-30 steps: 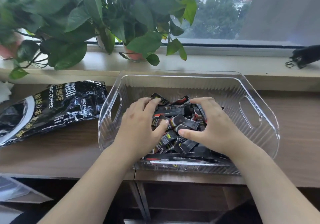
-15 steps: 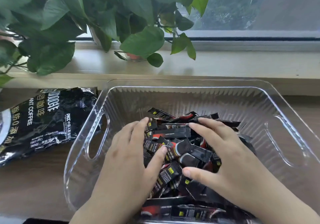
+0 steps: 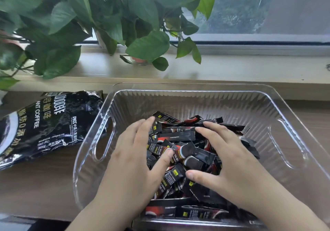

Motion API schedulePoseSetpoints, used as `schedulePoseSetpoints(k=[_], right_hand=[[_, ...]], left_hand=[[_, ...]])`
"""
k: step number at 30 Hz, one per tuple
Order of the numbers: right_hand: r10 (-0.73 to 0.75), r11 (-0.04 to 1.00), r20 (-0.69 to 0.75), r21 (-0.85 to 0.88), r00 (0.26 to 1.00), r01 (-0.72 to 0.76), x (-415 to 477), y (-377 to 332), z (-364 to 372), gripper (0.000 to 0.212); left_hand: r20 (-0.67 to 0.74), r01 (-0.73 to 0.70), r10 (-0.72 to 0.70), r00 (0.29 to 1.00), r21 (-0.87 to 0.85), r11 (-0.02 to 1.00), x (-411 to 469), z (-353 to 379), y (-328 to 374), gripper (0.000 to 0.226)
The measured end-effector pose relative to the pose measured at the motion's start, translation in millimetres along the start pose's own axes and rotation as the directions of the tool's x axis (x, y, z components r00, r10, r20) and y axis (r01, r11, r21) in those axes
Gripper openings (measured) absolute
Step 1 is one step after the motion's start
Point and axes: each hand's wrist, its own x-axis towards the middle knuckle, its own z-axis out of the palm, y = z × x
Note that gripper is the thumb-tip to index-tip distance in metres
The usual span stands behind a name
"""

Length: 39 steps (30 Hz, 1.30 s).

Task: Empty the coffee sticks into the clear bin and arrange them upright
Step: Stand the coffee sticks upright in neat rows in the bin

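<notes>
From my feed, the clear bin (image 3: 278,105) sits on the wooden desk (image 3: 35,186) against the windowsill (image 3: 250,69); its walls are ribbed, with a cut-out handle in each short side. Inside it lie the coffee sticks (image 3: 180,137), heaped in a loose pile towards the near middle of the floor; they lie flat and crossed at all angles, none upright that I can see.

To the left of the bin, touching its wall, lies a crumpled black coffee bag (image 3: 44,128); I read "ANT COFFEE" in white, "PICC", and Chinese characters in white and gold.

The sticks are slim black sachets with red and white patches, a small yellow square and white lettering; most of it is too small to read.

My left hand (image 3: 132,164) rests on the left of the pile, fingers spread and laid flat, gripping nothing; my right hand (image 3: 230,161) rests on the right, fingers likewise wide, thumb stretched towards the left. A leafy plant (image 3: 110,16) stands on the sill.
</notes>
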Motion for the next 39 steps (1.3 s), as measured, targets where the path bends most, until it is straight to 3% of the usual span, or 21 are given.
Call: schedulePoseSetpoints(k=[9, 15, 19, 25, 32, 39], right_hand=[[-0.034, 0.997, -0.082, 0.071, 0.996, 0.040, -2.9, -5.9, -2.9, 0.092], [-0.116, 0.992, -0.093, -0.050, 0.989, 0.112, 2.6, -16.3, -23.8, 0.093], [-0.169, 0.983, 0.084, -0.056, 0.982, 0.174, 24.8, -42.9, -32.0, 0.090], [-0.240, 0.959, 0.262, -0.082, 0.935, 0.270, 78.2, -62.9, 5.1, 0.104], [-0.115, 0.942, 0.299, -0.269, 0.947, 0.199, 67.4, -35.9, 11.1, 0.105], [0.053, 0.952, 0.265, -0.305, 0.963, 0.032, 38.4, -14.2, -25.7, 0.077]], left_hand=[[0.172, -0.317, 0.280, 0.945, 0.260, 0.912, 15.8, -82.2, 9.9, 0.075], [0.113, -0.170, 0.154, 0.982, 0.149, 0.974, 23.0, -84.1, -11.3, 0.088], [0.040, -0.103, 0.099, 0.994, 0.113, 0.988, 13.5, -79.2, -14.0, 0.101], [0.023, -0.100, 0.098, 0.995, 0.196, 0.975, 11.6, -76.1, -14.1, 0.108], [0.097, -0.118, 0.087, 0.991, 0.371, 0.921, 14.2, -74.4, -16.5, 0.113], [0.098, -0.136, 0.104, 0.990, 0.419, 0.898, 14.0, -73.8, -16.1, 0.113]])
